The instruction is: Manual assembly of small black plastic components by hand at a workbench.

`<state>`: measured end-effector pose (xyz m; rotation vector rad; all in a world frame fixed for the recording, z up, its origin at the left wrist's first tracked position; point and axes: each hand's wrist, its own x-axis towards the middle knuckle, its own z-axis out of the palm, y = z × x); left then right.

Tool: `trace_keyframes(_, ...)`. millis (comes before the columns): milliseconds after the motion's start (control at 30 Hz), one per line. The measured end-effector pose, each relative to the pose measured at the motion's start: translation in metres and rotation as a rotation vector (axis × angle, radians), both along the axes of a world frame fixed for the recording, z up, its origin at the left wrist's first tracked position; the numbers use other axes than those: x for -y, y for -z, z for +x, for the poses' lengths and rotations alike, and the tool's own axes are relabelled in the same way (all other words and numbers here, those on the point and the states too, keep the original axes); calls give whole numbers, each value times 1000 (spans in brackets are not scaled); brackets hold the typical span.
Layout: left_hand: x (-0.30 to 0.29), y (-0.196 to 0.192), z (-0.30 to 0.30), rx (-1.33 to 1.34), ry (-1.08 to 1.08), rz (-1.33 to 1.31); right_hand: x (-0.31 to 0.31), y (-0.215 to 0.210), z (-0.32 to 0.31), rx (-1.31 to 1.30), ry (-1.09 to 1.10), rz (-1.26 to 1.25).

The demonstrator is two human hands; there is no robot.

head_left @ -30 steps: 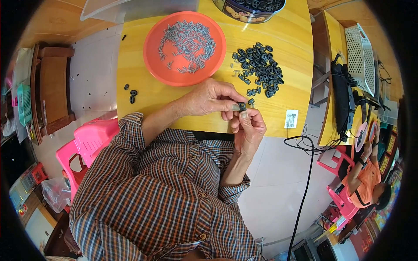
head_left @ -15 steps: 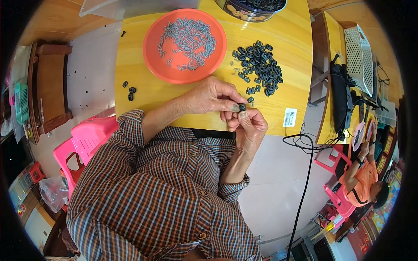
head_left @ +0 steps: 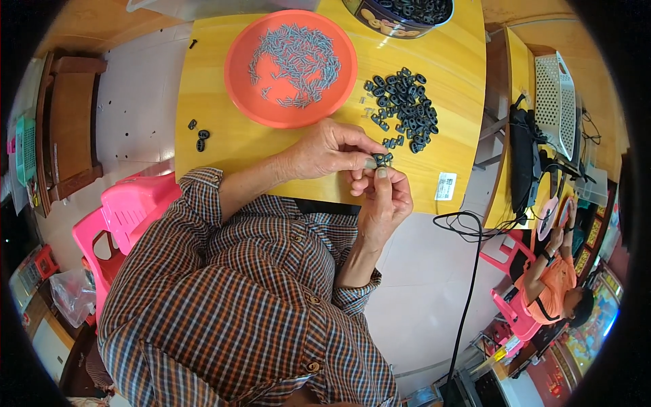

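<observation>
Both my hands meet above the near edge of the yellow table. My left hand (head_left: 330, 150) pinches a small black two-hole cord lock (head_left: 380, 161) between thumb and forefinger. From the near side, the thumb and fingers of my right hand (head_left: 384, 195) close on the same piece, covering part of it. Just beyond the fingertips spreads a pile of black cord locks (head_left: 410, 105). Left of that pile stands a round orange basin (head_left: 243, 102) holding many small grey metal pieces (head_left: 305, 57) that look like springs.
A dark tin (head_left: 400, 28) of black parts stands at the far edge. Several loose black parts (head_left: 201, 144) lie at the table's left. A white label (head_left: 445, 186) and a black cable (head_left: 468, 298) are on the right. Another person (head_left: 553, 288) sits far right, beside pink stools.
The cord lock has turned in my fingers and shows more of its two-hole face. My hands stay together in nearly the same place. The whole view has shifted slightly.
</observation>
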<state>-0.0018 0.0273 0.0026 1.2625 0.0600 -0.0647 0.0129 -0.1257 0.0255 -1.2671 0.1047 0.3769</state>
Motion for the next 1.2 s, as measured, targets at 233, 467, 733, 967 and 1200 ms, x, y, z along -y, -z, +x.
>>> trace_keyframes(233, -1, 2, -1, -1, -19, 7, -4, 5, -2, 31, 43, 14)
trace_keyframes(467, -4, 0, -1, 22, -35, 51, -5, 6, -1, 32, 17, 23)
trace_keyframes(733, -7, 5, -2, 6, -1, -14, -1, 6, 4, 0, -68, 11)
trace_keyframes(967, -10, 5, -2, 37, 47, 58, 11, 18, 9, -57, -165, 116)
trace_keyframes(1200, -12, 5, -3, 86, 106, 69, 9, 20, 9, -89, -192, 122)
